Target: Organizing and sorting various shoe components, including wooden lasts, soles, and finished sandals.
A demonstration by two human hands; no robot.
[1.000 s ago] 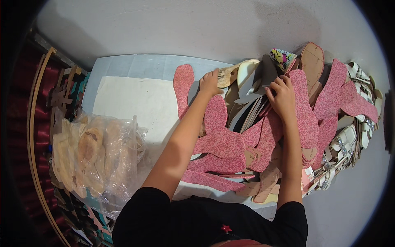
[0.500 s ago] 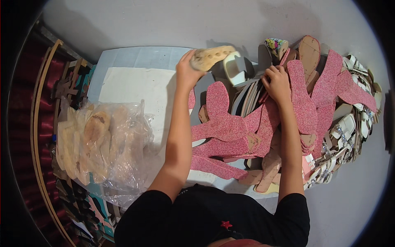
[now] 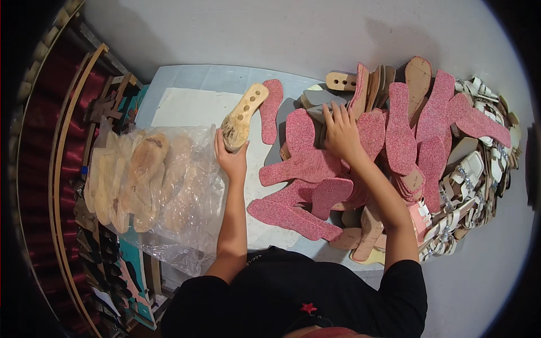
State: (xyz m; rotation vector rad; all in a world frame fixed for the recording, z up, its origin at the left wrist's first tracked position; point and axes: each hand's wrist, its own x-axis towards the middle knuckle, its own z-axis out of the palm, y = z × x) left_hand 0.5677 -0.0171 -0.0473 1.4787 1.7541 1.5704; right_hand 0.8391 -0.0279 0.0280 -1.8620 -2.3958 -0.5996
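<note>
My left hand (image 3: 232, 159) is closed round the heel end of a pale wooden shoe last (image 3: 248, 108) with a row of round holes. A pink patterned insole (image 3: 272, 115) lies just right of the last. My right hand (image 3: 341, 134) rests with spread fingers at grey sole pieces (image 3: 316, 99), amid the pile of pink insoles (image 3: 298, 163); its fingertips touch the grey pieces. Behind it, another pale piece with holes (image 3: 340, 81) sticks out beside upright tan and pink insoles (image 3: 366, 90).
A clear plastic bag (image 3: 183, 186) of pale lasts lies at the left. White sandals (image 3: 470, 169) with shiny trim are heaped at the far right. A white sheet (image 3: 186, 107) lies on the pale blue table (image 3: 225, 73), against a wall. Wooden rails and a rack of cut pieces stand left.
My left hand has brought the last back leftward and nearer, off the pile. My right hand has shifted left and nearer, its fingers now spread. Some pink insoles have shifted.
</note>
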